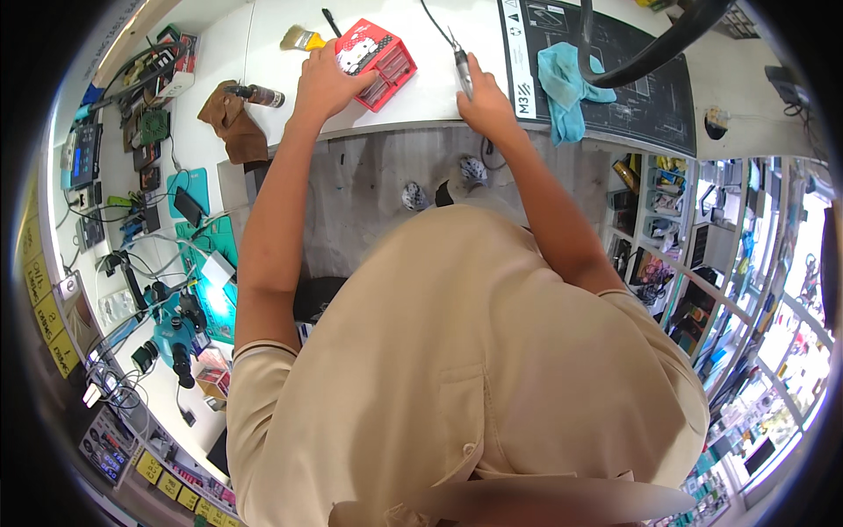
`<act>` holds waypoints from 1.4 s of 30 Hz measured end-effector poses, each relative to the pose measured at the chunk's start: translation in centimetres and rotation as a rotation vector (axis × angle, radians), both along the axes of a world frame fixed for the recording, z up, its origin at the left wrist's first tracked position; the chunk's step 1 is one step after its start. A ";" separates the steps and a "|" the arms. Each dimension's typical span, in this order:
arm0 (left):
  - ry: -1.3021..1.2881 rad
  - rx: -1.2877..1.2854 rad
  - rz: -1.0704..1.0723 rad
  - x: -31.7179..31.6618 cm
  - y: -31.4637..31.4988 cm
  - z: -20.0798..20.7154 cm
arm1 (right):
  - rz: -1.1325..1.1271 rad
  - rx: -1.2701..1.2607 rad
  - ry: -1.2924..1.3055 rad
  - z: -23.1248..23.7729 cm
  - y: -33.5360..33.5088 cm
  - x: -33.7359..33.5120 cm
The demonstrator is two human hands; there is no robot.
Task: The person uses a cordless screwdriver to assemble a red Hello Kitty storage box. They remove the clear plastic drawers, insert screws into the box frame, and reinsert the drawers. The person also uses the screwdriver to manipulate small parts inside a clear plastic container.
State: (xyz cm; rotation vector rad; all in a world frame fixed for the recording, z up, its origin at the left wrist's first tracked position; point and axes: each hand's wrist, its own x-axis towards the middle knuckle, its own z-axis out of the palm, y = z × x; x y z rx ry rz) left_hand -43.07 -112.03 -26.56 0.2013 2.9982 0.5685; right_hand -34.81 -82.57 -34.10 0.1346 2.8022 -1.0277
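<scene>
My left hand [327, 86] grips a small red box with drawers [386, 60], its fingers at the back edge and its thumb along the front. The box has a cartoon cat on its top and clear drawer fronts. My right hand [488, 105] is closed around a slim grey-and-black pen-shaped tool [463, 72]. Its thin tip points away from me, and a dark cord [435, 19] runs close by it. Just left of the box lie a brush [301, 39] with a yellow handle and a black pen [330, 21].
Right of my right hand lies a black mat [645, 97] with a blue cloth [566, 79]. A brown cloth [233, 127] and a dark bottle [261, 95] rest near the left edge. A teal microscope [171, 321] and cables crowd the left bench; shelves [667, 220] stand at right.
</scene>
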 end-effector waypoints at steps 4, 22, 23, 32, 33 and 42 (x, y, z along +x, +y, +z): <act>0.022 -0.047 0.007 -0.1 -0.5 0.6 | 0.080 0.178 0.125 -1.7 -1.8 -2.5; -0.087 0.229 0.222 1.8 1.2 5.4 | 0.146 -0.087 0.462 1.9 -8.0 -3.2; -0.038 0.171 0.210 1.9 1.4 5.2 | 0.137 -0.075 0.470 1.9 -8.2 -3.3; 0.171 -0.007 0.160 1.9 2.1 4.5 | 0.305 -0.086 0.401 1.8 -7.2 -4.5; 0.163 0.014 0.159 2.0 2.0 4.7 | 0.295 -0.191 0.343 1.7 -6.9 -4.5; 0.135 0.158 0.154 3.3 2.1 5.3 | 0.127 -0.770 -0.191 2.1 -5.5 -3.7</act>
